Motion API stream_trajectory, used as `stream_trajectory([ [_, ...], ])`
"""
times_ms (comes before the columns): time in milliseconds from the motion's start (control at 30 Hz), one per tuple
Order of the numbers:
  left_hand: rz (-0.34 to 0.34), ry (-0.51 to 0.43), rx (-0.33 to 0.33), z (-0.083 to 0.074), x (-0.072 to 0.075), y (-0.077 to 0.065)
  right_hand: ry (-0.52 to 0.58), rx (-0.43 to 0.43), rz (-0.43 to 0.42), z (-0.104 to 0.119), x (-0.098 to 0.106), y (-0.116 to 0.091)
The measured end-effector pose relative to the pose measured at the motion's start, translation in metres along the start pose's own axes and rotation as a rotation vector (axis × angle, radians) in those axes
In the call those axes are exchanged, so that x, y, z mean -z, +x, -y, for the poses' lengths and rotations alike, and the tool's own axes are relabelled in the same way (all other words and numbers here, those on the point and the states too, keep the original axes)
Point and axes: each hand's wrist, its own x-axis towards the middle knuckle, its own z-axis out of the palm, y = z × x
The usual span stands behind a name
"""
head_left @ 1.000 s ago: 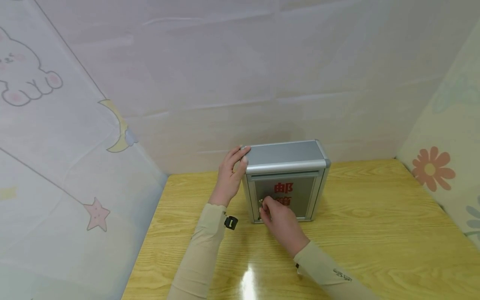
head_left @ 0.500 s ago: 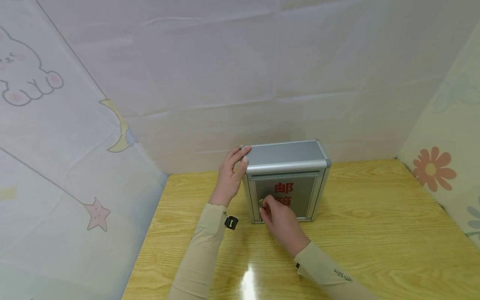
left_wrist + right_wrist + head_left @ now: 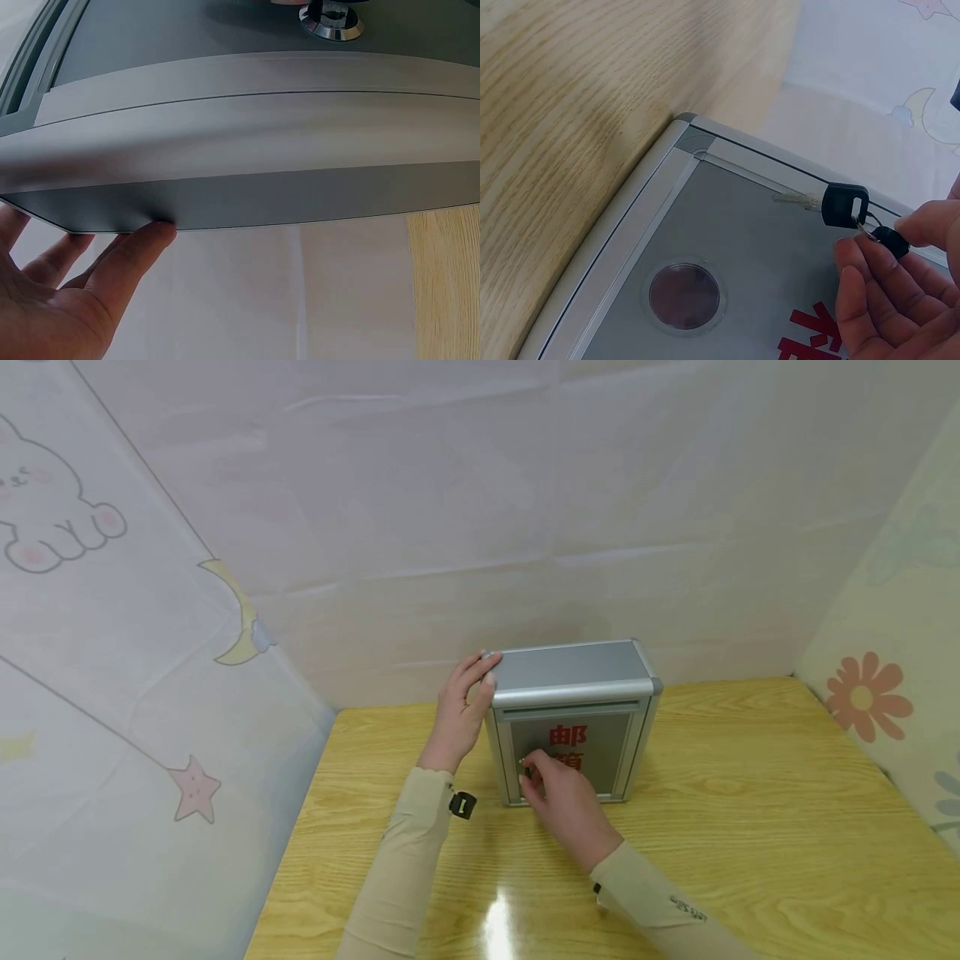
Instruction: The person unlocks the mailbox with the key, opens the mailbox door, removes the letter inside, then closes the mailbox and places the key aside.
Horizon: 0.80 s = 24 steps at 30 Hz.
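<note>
A grey metal mailbox with silver edges and red characters on its front door stands upright on the table. My left hand rests at its upper left corner, fingers over the top edge; in the left wrist view the thumb touches the side panel. At the door's left side, my right hand pinches the black head of a key between thumb and fingers. A second key hangs from the same ring. The chrome lock shows in the left wrist view, with the pinched key's blade hidden.
The wood-grain table extends around the mailbox. Close behind it is a pale fabric backdrop, with printed panels at left and right. A round window is set low in the mailbox door.
The right hand turns slightly at the lock, and the keys at its fingertips shift a little. The left hand and the mailbox stay in place.
</note>
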Motion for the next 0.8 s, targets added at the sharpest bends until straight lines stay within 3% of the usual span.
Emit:
stream_trajectory([
  [167, -0.006, -0.025, -0.003, -0.006, 0.001, 0.0, 0.011, -0.003, 0.019, -0.001, 0.001, 0.001],
  [300, -0.006, -0.017, -0.004, 0.001, -0.001, 0.002, 0.013, 0.003, 0.036, -0.002, 0.002, 0.0],
  [800, -0.008, 0.02, -0.015, 0.003, 0.0, 0.001, 0.04, 0.062, 0.04, -0.006, 0.007, -0.015],
])
